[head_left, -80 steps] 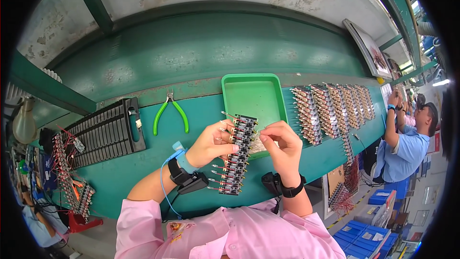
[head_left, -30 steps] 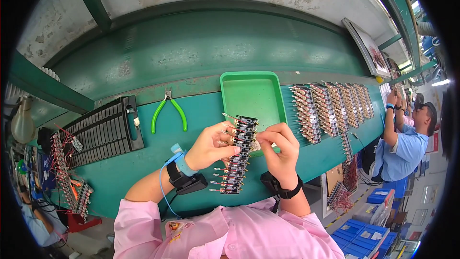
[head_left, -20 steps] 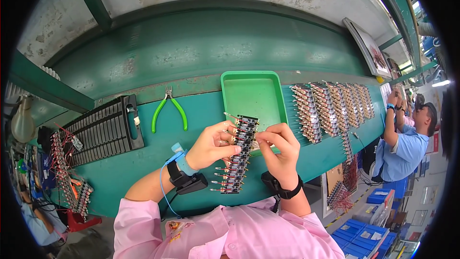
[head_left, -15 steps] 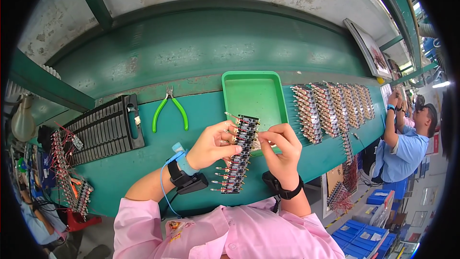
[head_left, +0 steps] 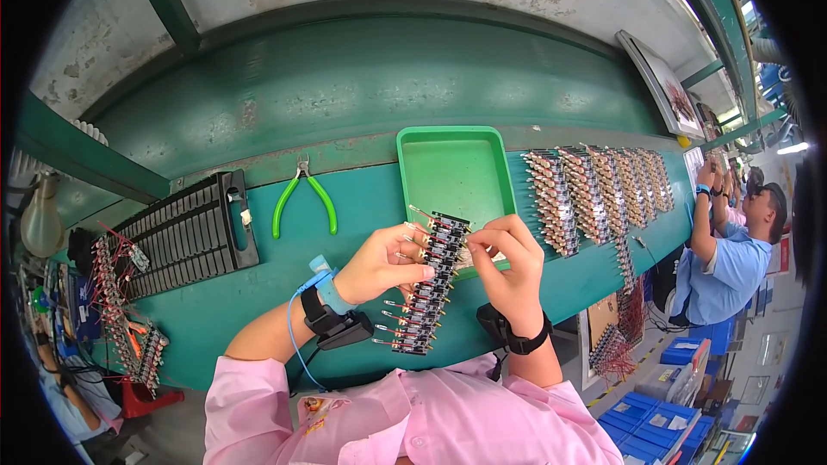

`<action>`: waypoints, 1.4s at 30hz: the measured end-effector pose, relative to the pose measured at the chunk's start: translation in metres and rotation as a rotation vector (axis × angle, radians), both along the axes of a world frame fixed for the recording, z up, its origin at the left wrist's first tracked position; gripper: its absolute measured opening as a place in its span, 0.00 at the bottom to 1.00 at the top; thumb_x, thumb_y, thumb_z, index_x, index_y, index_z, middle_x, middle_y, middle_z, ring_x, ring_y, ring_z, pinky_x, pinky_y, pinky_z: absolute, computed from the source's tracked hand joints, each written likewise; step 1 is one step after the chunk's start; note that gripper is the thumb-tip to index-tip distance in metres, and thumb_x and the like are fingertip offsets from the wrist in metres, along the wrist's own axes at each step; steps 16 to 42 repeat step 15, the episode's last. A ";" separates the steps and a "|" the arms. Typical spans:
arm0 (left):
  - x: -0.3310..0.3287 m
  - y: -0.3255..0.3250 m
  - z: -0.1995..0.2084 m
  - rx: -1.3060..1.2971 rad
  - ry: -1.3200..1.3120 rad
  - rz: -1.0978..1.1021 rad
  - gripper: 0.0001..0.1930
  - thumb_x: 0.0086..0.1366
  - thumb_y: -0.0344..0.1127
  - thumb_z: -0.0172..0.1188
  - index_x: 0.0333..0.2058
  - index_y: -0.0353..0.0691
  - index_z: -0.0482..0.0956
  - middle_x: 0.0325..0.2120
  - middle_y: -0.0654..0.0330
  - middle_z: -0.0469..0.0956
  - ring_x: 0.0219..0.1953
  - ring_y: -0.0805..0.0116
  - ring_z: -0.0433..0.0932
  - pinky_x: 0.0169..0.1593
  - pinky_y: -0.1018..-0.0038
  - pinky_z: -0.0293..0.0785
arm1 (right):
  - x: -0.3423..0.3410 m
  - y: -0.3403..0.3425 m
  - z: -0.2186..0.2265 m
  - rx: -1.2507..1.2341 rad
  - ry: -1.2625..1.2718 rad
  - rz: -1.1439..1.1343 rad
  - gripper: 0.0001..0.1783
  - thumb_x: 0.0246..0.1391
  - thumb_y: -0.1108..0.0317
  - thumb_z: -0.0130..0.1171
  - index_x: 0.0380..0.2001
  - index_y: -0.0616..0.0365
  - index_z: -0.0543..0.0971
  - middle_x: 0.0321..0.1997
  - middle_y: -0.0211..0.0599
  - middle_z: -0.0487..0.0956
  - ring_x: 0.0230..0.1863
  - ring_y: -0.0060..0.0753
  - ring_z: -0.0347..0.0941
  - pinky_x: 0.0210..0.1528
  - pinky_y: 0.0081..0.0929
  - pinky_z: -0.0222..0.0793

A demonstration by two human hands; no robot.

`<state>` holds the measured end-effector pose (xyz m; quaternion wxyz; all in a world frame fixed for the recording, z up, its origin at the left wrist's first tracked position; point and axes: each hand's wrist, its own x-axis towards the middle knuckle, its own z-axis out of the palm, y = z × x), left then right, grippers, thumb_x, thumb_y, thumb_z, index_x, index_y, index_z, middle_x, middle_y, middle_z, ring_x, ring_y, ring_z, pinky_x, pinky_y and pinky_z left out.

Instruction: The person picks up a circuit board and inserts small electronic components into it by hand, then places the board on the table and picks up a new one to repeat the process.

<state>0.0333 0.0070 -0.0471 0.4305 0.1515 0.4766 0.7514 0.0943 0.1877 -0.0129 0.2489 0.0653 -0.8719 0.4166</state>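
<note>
My left hand [head_left: 383, 263] grips a long strip of small black components [head_left: 431, 284] with short wire leads and glassy tips along its sides. The strip is held tilted above the bench, its upper end in front of a green tray [head_left: 508, 174]. At the strip's upper right edge, my right hand [head_left: 508, 263] has thumb and forefinger pinched together. Whatever lies between those fingertips is too small to make out. Blue and black bands circle my left wrist, and a black band is on my right.
Green-handled cutters [head_left: 303, 196] lie left of the tray. Farther left are a black slotted rack [head_left: 185, 232] and a bundle of red-wired parts [head_left: 116, 310]. Several rows of similar strips [head_left: 593, 194] stand to the right. A co-worker in blue [head_left: 728, 258] sits beyond.
The strip has tilted slightly, its upper end shifting right and its lower end left. My right hand has moved a little, still pinched near the upper edge.
</note>
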 end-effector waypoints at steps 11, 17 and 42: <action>-0.002 0.003 -0.009 -0.008 -0.042 0.075 0.15 0.52 0.25 0.57 0.39 0.38 0.67 0.25 0.66 0.73 0.24 0.81 0.71 0.23 0.85 0.66 | -0.007 0.009 -0.014 0.152 -0.135 -0.078 0.07 0.37 0.80 0.60 0.24 0.61 0.75 0.23 0.34 0.71 0.23 0.25 0.68 0.23 0.20 0.64; -0.004 0.003 -0.008 0.006 -0.079 0.135 0.15 0.52 0.26 0.57 0.39 0.38 0.67 0.25 0.66 0.73 0.24 0.81 0.71 0.25 0.84 0.68 | -0.006 0.011 -0.023 0.386 -0.428 0.040 0.06 0.39 0.74 0.61 0.25 0.59 0.76 0.26 0.36 0.73 0.28 0.29 0.73 0.29 0.28 0.69; -0.004 0.003 -0.008 0.006 -0.079 0.135 0.15 0.52 0.26 0.57 0.39 0.38 0.67 0.25 0.66 0.73 0.24 0.81 0.71 0.25 0.84 0.68 | -0.006 0.011 -0.023 0.386 -0.428 0.040 0.06 0.39 0.74 0.61 0.25 0.59 0.76 0.26 0.36 0.73 0.28 0.29 0.73 0.29 0.28 0.69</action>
